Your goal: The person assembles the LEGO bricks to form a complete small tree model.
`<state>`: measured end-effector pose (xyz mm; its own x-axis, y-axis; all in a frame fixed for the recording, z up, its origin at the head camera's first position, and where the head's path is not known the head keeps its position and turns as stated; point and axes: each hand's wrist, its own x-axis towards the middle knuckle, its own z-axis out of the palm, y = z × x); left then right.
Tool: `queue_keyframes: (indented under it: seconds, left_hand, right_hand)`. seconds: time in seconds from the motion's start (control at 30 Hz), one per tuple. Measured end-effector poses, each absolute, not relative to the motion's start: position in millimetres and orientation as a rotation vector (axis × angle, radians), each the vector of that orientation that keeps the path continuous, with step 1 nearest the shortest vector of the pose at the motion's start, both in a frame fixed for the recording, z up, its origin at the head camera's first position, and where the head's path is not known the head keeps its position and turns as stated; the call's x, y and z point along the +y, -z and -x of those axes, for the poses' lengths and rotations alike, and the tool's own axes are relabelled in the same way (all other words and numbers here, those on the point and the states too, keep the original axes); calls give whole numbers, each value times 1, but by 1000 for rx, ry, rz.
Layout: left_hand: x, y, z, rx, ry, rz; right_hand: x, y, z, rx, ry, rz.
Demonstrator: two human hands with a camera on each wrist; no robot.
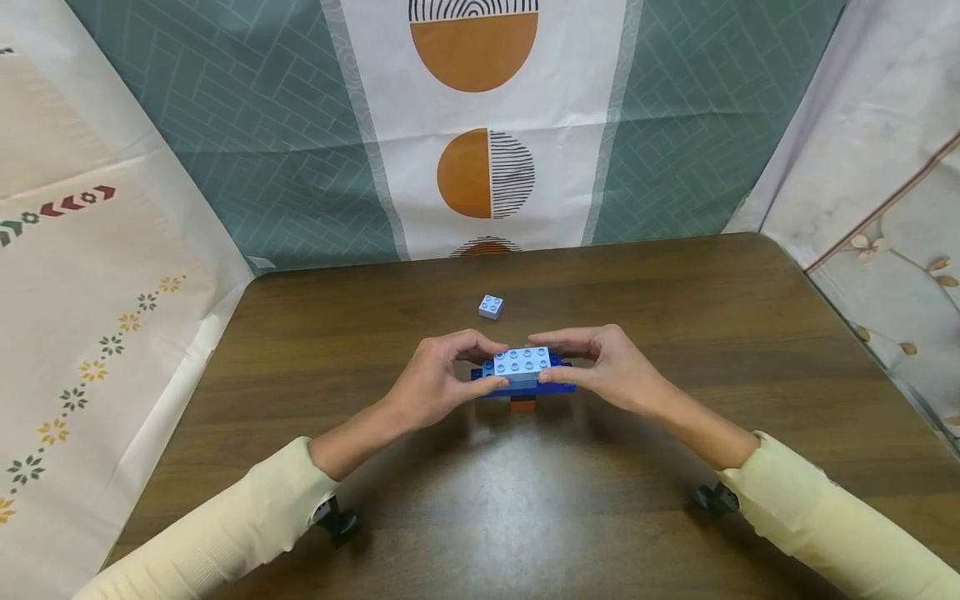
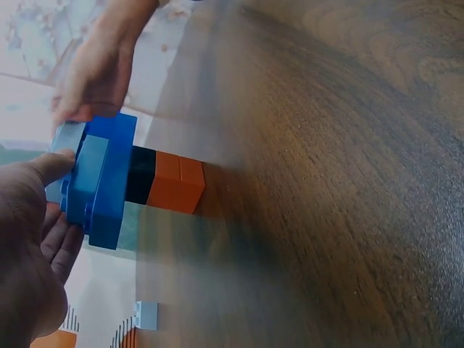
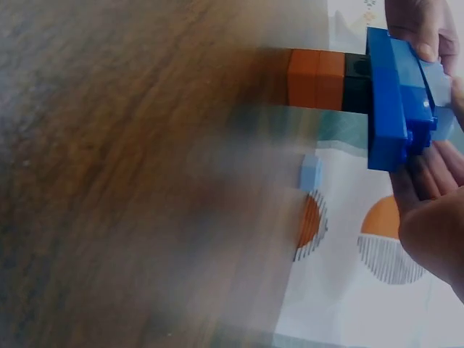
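Note:
Both hands grip a light blue brick point(image 1: 522, 363) from its two ends, thumbs on the near side and fingers on the far side. My left hand point(image 1: 435, 379) is at its left end, my right hand point(image 1: 615, 371) at its right. The brick sits at the top of an upright stack, slightly tilted against the medium blue brick point(image 3: 415, 87) below it in the right wrist view. Under that come a long dark blue brick point(image 2: 112, 181), a dark green brick point(image 2: 141, 174) and two orange bricks point(image 2: 176, 181) standing on the table.
A small light blue brick point(image 1: 491, 308) with studs up lies on the brown wooden table point(image 1: 360, 333) behind the stack. Patterned cloths point(image 1: 285, 125) hang behind the table and along both sides.

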<state>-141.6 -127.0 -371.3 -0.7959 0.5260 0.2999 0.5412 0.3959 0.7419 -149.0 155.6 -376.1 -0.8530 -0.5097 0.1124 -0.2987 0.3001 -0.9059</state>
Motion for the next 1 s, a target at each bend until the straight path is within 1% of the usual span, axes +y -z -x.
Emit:
queue_keyframes:
  seconds: [0.3, 1.0]
  left_hand:
    - [-126, 373, 142, -2596, 1405, 1012]
    - [-125, 378, 139, -2585, 1419, 971]
  right_hand:
    - [154, 366, 146, 2440, 1557, 822]
    - [153, 367, 145, 2403, 1574, 756]
